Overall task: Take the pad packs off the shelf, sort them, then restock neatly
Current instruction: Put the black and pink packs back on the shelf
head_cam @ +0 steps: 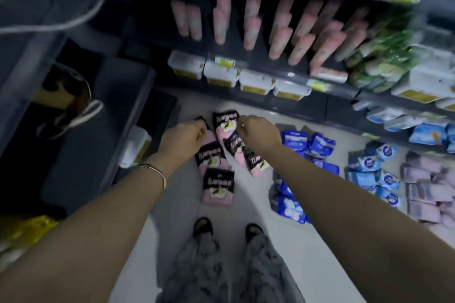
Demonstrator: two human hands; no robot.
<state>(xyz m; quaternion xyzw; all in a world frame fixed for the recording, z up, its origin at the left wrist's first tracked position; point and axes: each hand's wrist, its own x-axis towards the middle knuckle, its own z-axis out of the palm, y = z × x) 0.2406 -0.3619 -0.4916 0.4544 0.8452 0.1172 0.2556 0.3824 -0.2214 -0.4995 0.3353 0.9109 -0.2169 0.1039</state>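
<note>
Where fingers [200, 133] curl, packs [222, 118] lie (blurred).

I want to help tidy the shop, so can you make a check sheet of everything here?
Surface: pale grey floor, partly covered by packs.
Job's things: black-and-pink pad packs, dark blue packs, light blue packs, lilac packs, grouped by colour on floor.
Clutter: yellow soft bundle, lower left, blurred.
Grippers: left hand and right hand, fingers curled at black-and-pink packs; grip unclear.
Cables: white looped cord, upper left, blurred.
Surroundings: dark metal shelf holding upright pink packs, white plastic tubs, green packs.
</note>
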